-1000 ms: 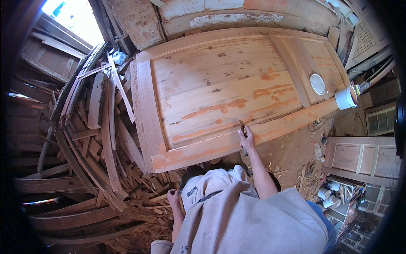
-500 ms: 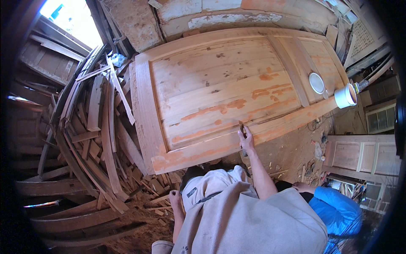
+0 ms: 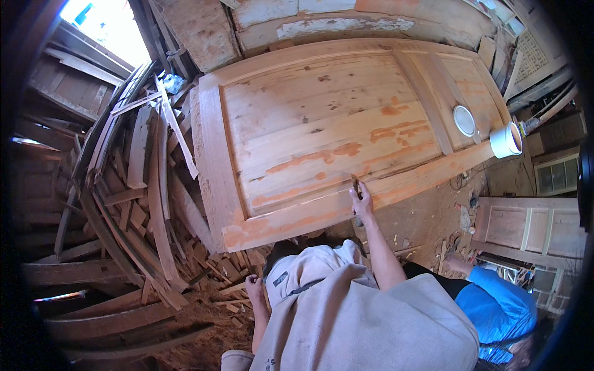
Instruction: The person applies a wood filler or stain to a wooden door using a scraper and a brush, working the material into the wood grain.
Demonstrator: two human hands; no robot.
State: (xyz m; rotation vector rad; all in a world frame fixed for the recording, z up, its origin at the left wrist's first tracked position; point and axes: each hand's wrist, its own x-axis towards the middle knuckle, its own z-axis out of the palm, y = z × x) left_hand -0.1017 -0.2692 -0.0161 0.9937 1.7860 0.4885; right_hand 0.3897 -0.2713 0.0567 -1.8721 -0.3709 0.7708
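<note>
"What's in the right hand [image 3: 362,203]?"

"A slim, dark tool [image 3: 354,182]. The fingers are wrapped closely round it, with one end poking out above the fist and the other below."

"Is it touching the wood?"

"Its tip is over the near edge of that big door [image 3: 297,123], but from here I can't tell whether it touches."

"And the left hand [image 3: 252,285]?"

"Down low at the person's side, well apart from the door, fingers curled in. I can't tell whether there's anything inside them."

"The door is lying flat in front of the person, then, panels up?"

"Yes, with orange patches [image 3: 334,156] smeared over the large panel, and more along the near edge and the left corner."

"I see a white tub [image 3: 506,141] too."

"At the right-hand corner of the door. The round white lid [image 3: 464,121] lies just beside it, over the smaller panel."

"That's quite a heap of planks [image 3: 143,148] on the left."

"Right by the end of the door. And over on the right there's another person in a blue top [image 3: 498,303], bent low behind the worker's side."
</note>
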